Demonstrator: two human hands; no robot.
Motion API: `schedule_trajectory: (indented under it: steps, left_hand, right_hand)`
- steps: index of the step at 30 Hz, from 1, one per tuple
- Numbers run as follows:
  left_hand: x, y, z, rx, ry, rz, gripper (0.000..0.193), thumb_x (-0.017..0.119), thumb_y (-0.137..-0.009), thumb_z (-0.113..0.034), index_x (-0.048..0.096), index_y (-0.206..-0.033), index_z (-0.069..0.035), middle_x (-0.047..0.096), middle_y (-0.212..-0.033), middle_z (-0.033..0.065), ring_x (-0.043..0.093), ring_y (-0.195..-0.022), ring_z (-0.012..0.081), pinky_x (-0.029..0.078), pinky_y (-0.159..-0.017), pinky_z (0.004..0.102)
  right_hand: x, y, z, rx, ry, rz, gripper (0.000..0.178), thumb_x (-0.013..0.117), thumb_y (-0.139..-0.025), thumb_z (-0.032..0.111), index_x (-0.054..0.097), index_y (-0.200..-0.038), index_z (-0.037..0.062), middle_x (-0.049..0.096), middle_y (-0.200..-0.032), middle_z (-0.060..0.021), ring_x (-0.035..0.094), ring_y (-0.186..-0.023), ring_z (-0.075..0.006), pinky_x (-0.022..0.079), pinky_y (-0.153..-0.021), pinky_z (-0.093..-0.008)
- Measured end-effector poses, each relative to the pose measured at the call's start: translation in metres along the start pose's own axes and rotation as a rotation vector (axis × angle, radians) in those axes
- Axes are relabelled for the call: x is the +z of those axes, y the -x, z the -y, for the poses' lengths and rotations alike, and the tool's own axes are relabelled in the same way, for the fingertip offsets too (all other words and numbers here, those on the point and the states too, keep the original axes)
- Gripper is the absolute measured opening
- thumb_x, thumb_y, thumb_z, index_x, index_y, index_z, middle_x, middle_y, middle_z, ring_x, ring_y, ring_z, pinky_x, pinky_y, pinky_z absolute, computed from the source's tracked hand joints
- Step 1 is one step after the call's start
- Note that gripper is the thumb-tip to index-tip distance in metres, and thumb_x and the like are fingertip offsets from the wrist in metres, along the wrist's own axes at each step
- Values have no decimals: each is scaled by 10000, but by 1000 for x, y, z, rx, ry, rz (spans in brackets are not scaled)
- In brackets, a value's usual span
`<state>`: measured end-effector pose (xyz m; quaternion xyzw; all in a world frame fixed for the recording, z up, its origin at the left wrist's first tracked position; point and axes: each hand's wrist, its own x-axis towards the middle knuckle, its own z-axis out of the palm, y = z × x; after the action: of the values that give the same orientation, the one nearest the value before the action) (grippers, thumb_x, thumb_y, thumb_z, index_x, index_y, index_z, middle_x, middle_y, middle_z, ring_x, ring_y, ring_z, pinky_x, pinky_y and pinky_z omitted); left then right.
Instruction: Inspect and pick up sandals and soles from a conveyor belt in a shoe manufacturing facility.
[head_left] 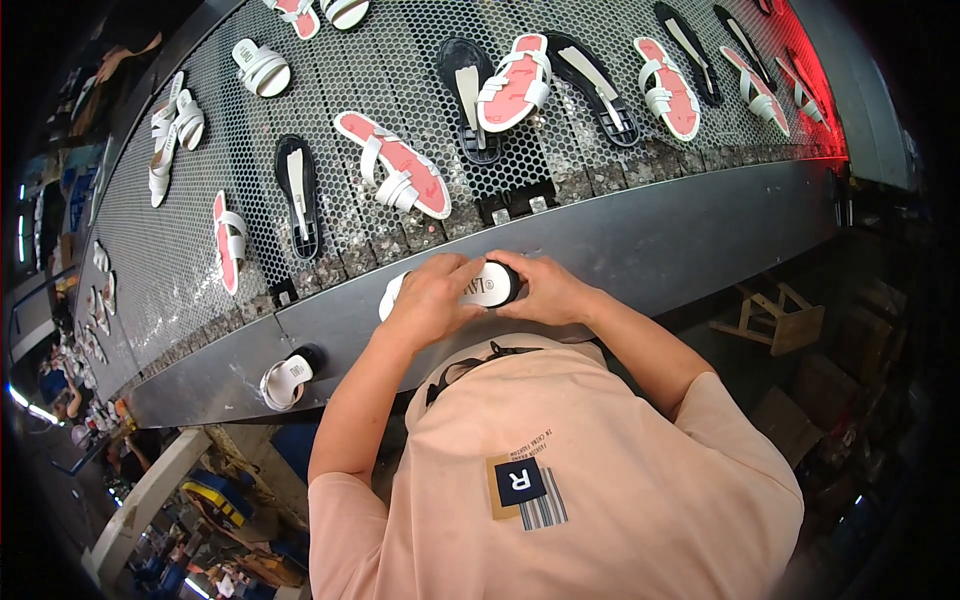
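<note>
Close in front of my body, both hands are on a white sandal (490, 286) with a black sole. My left hand (432, 300) wraps over its middle, hiding much of the straps. At the heel end, my right hand (548, 290) grips the sandal between thumb and fingers. The toe shows white to the left of my left hand. Another white sandal (287, 381) with a dark sole rests on the metal ledge (690, 215) to my left.
Beyond the ledge runs a metal mesh conveyor (390, 85). It carries white-strapped uppers with pink undersides (395, 165), black soles (297, 195) and white sandals (262, 68). Red light glows at the conveyor's right end. A wooden stool (800, 328) stands at the right.
</note>
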<state>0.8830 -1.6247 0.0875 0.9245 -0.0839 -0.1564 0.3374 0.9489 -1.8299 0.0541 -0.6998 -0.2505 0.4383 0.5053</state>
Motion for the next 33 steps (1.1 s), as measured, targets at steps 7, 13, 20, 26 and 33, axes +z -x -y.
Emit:
schedule_trajectory:
  steps: [7,13,20,26,33]
  left_hand:
    - [6,-9,-13,18,-32,-34,557,783,-624,-153,599,-1140,-54,591,-1062,119,570,-1000,312,489,-821,408]
    - [2,-20,-33,25,-9,-16,623,794,-634,-169,565,-1197,-28,545,-1193,159,558,-1073,327,474,-897,386]
    - [-20,-46,-31,-260,256,143,486,722,-755,-243,594,-1156,1,636,-1035,193,633,-915,277,501,-798,349]
    - [-23,-66,-38,-476,514,167,328,670,-822,-221,641,-1025,34,679,-827,120,633,-689,150,504,-626,301]
    - [-6,-79,-37,-602,729,-153,285,674,-841,-185,634,-989,55,678,-826,110,619,-689,114,498,-605,261]
  right_hand:
    - [-3,7,10,-45,116,-179,507,668,-799,185,511,-1245,3,670,-912,-187,660,-791,-252,513,-710,-336]
    - [-12,15,3,-43,104,-273,380,585,-847,145,564,-1193,-12,670,-853,-196,658,-697,-243,507,-645,-338]
    - [-62,16,22,-75,13,-154,356,584,-838,152,602,-1163,7,684,-933,-171,655,-765,-181,506,-706,-302]
    - [-84,-1,14,-5,-281,-200,432,627,-878,121,509,-1273,-7,650,-1023,-76,600,-841,-94,494,-730,-229]
    - [-40,-10,-6,279,-562,45,326,662,-841,95,592,-1125,-48,651,-1039,-81,605,-933,-139,496,-820,-295]
